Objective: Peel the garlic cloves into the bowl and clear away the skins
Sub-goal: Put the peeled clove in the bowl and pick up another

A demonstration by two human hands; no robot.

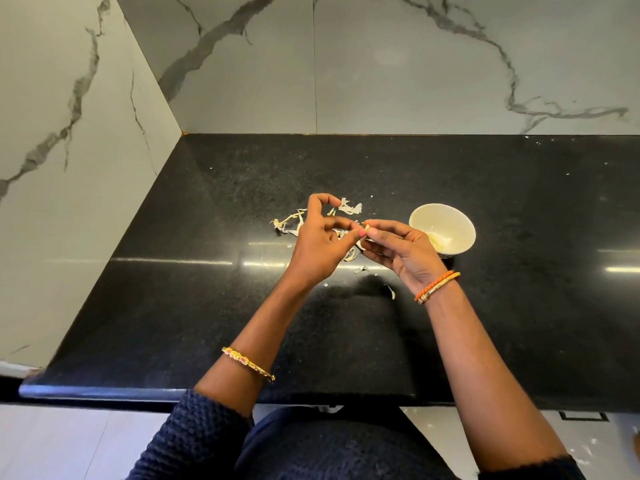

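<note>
We see both hands raised just left of the bowl [442,233]: right hand [398,249] pinches a garlic clove [365,226], left hand [320,242] fingers pick at its tip, likely so skin drops clear. Skins [349,207] litter the counter [207,271] left of the bowl; peeled pieces inside.

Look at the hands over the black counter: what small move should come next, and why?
Probably finish pulling the skin off. Both the left hand and the right hand pinch a garlic clove between them, so peeling seems under way. The bowl waits just right of them for the peeled clove; loose skins already litter the counter.
</note>
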